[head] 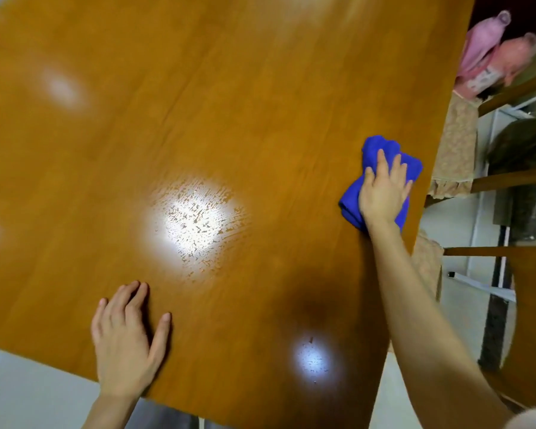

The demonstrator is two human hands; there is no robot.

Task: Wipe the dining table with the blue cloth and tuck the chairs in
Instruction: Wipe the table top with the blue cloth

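Observation:
The wooden dining table (198, 119) fills most of the view, with wet streaks showing in the light reflections. A crumpled blue cloth (381, 150) lies near the table's right edge. My right hand (384, 193) presses flat on top of it, fingers spread over the cloth. Near the front edge, my left hand (124, 339) rests palm down on the bare wood, fingers apart and holding nothing. Two wooden chairs stand along the right side: one (514, 178) further back, one (532, 305) closer, both pulled a little away from the table.
The chairs carry beige patterned seat cushions (455, 144). Pink bottles (489, 57) stand at the upper right beyond the table. Light tiled floor (28, 394) shows below the table's front edge.

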